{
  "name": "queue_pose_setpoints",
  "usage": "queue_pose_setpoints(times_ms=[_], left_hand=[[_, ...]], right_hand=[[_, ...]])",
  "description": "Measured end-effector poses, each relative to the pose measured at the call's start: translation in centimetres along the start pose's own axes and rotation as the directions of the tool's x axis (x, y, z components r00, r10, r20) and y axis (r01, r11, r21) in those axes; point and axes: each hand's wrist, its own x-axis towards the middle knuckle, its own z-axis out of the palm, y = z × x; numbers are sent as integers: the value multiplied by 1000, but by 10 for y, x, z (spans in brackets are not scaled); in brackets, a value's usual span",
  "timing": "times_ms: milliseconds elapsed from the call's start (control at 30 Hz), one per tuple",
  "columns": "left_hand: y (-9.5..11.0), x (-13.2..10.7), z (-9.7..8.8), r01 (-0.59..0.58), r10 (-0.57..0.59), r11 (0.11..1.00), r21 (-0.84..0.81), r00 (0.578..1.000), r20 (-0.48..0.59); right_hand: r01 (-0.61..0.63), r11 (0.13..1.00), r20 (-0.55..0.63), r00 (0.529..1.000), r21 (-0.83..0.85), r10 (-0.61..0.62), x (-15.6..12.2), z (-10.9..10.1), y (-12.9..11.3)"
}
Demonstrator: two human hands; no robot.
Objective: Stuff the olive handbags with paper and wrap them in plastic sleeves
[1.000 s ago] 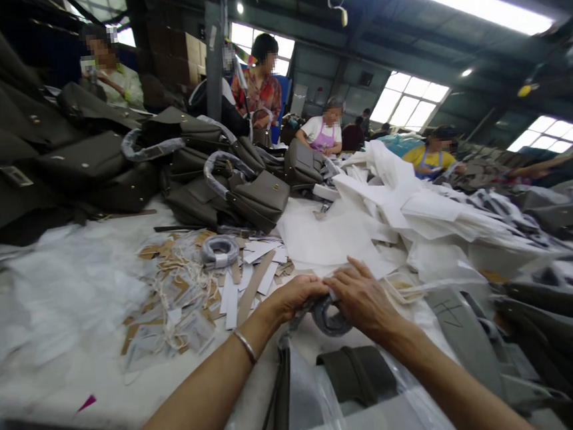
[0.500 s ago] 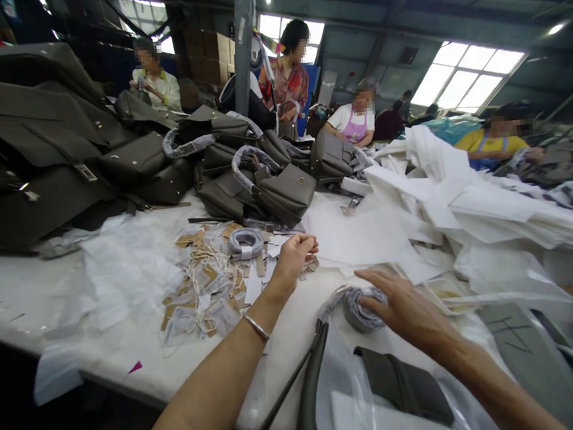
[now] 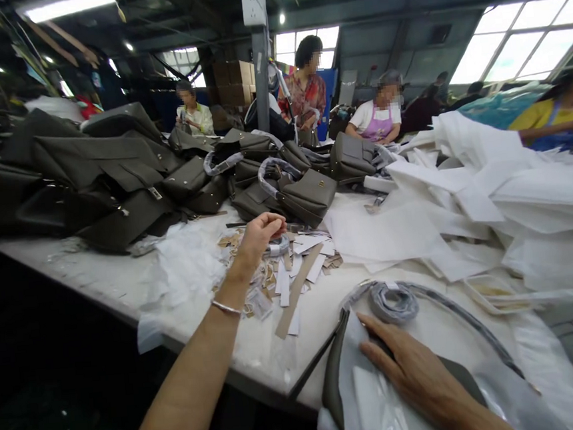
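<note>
My left hand (image 3: 263,236), a bangle (image 3: 226,307) on its wrist, is closed with fingertips together above the pile of paper tags and strips (image 3: 298,267). Whatever it may pinch is too small to make out. Just under it lies a small plastic-wrapped coil (image 3: 278,245), partly covered by the hand. My right hand (image 3: 404,362) rests with fingers stretched out on an olive-grey handbag (image 3: 334,371) with translucent wrapping at its opening. Beyond those fingers sits a larger wrapped coiled strap (image 3: 393,303). The bag's plastic-wrapped handle (image 3: 468,316) arches to the right.
Olive-grey handbags (image 3: 309,196) are heaped across the back and left of the white table (image 3: 190,317). White foam sheets (image 3: 470,192) pile up at the right, near a shallow clear tray (image 3: 499,293). Crumpled white plastic (image 3: 185,261) lies at left. Several co-workers sit or stand beyond.
My left hand has moved left, over the small coil. My right hand has shifted from the larger coil down onto the bag. The view has turned to the right and levelled.
</note>
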Motion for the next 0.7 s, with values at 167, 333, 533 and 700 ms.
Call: queue_pose_setpoints(times_ms=[167,333,533,700], left_hand=[[-4,-52,-74,34,-91,914,405,988,123],[-39,-99,-99,62,-204,745,664,969,137],[-56,-95,-80,74,-206,624,778,976,72],[-58,-88,-66,103,-219,678,727,974,66]], right_hand=[[44,999,-12,999,21,-44,0,-5,-3],[57,998,-17,998,15,-57,-3,0,3],[66,998,-43,997,5,-66,-4,0,3],[73,997,-96,993,1,-72,-6,-1,-2]])
